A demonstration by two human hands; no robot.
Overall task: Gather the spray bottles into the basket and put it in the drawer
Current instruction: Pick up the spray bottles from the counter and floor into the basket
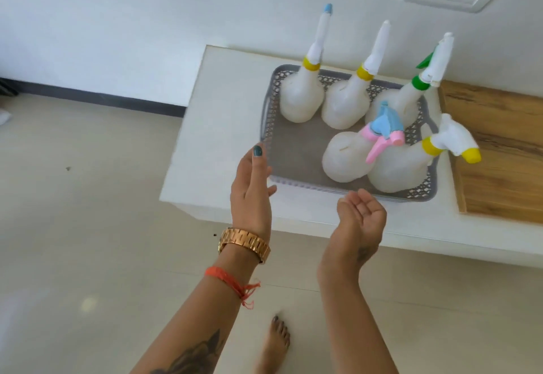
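A grey lattice-walled basket [296, 150] sits on a white cabinet top [205, 150]. Several white spray bottles stand inside it: one with a yellow collar and blue tip [301, 97], one with a yellow collar [345, 103], one with a green collar [407, 100], one with a pink and blue trigger head [345, 159] and one with a yellow nozzle [399, 170]. My left hand [251, 188] hovers open at the basket's near left corner, fingers by the rim. My right hand [361, 215] is palm up with curled fingers, just below the basket's near wall, holding nothing.
A wooden board surface [499, 150] lies to the right of the basket on the cabinet. Behind stands a white wall [117, 21] with a dark skirting. Beige tiled floor [88, 226] spreads to the left and below, where my bare foot [276, 344] shows.
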